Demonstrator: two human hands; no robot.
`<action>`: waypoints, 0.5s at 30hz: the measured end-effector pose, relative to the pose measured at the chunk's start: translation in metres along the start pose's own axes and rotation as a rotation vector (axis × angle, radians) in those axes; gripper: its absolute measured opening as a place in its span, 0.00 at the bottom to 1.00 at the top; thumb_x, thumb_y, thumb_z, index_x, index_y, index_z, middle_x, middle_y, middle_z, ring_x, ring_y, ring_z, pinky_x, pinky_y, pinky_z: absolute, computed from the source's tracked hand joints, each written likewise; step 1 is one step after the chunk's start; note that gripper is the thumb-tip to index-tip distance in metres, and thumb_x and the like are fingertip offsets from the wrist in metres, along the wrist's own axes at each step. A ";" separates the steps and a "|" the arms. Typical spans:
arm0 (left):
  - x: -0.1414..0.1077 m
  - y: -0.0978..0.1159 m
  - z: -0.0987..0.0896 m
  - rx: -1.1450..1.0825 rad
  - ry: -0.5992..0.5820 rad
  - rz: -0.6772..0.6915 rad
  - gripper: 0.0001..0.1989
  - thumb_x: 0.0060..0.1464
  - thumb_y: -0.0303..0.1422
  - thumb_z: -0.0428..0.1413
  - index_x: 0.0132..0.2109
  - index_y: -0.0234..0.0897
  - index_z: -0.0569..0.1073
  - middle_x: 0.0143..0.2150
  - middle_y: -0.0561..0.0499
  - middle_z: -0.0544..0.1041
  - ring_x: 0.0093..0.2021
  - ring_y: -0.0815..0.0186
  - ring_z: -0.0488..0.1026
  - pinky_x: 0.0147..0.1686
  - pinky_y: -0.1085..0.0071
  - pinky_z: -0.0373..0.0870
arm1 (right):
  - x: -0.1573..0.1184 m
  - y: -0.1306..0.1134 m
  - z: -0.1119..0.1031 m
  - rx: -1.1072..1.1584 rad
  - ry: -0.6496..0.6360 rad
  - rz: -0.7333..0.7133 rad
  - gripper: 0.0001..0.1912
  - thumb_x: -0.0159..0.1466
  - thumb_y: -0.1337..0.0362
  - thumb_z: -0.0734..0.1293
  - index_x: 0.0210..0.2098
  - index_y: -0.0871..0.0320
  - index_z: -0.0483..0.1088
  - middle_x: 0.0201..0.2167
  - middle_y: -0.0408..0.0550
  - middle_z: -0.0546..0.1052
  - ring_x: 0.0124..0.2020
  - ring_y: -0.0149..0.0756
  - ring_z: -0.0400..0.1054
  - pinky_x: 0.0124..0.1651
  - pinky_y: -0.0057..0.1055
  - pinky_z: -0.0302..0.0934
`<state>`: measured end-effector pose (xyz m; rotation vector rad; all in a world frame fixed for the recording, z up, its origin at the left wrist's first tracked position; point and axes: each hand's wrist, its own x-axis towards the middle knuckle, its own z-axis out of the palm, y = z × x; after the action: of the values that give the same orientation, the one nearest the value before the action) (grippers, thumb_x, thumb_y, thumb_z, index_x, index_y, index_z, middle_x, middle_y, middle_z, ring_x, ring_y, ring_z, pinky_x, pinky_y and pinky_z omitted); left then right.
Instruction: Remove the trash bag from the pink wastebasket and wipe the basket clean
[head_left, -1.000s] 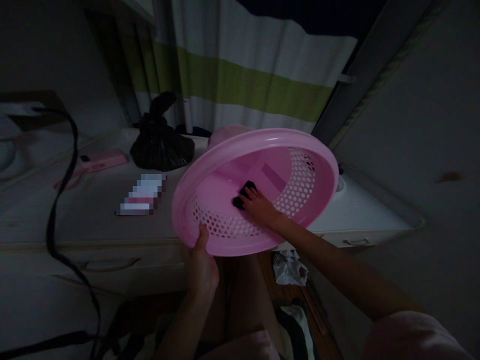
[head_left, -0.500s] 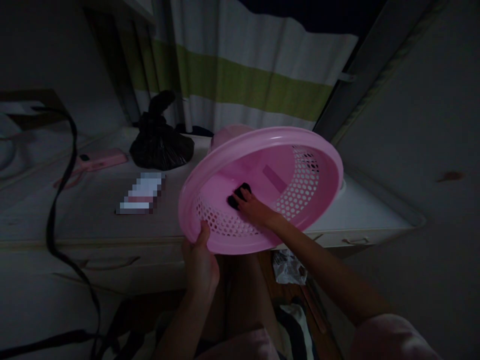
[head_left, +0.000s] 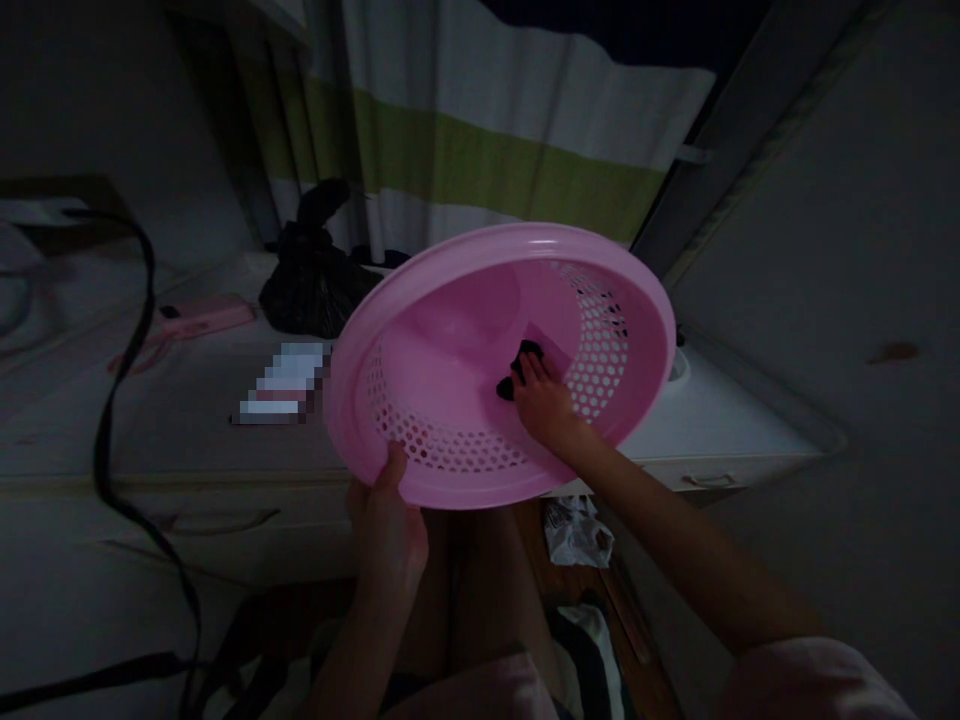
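Fingers of the right hand were laid, slightly bent, over a black cloth, which was held bunched beneath them against the inside of a pink basket; the thumb could not be made out. By the left hand the near left part of the rim was gripped, the thumb set on the inner side and the other fingers hidden. The basket was tilted, its mouth turned toward the wearer, above the front edge of a white surface; whether it was also propped there could not be told. Its near right rim was crossed by the right forearm.

Just left of the basket, a flat pixelated device was seen lying on the surface. Farther back, a knotted black bag was partly covered by the rim, and a pink strapped case was placed beside it. At the right, a small white object was mostly blocked by the basket. The view on the left was crossed by a dangling black strap. The back was closed off by a striped curtain. Below, a crumpled translucent bag was left on the wooden floor.
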<state>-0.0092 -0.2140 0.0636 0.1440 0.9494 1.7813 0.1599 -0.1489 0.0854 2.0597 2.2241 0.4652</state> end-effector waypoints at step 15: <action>-0.008 -0.004 0.001 0.039 0.012 -0.015 0.13 0.44 0.21 0.58 0.41 0.33 0.74 0.45 0.45 0.77 0.50 0.58 0.72 0.54 0.55 0.65 | -0.001 -0.036 0.024 0.212 -0.094 -0.444 0.26 0.63 0.71 0.57 0.61 0.70 0.55 0.61 0.62 0.58 0.64 0.45 0.46 0.63 0.39 0.47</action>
<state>-0.0028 -0.2199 0.0643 0.1504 0.9919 1.7524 0.1317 -0.1479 0.0526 1.5443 2.6588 0.0964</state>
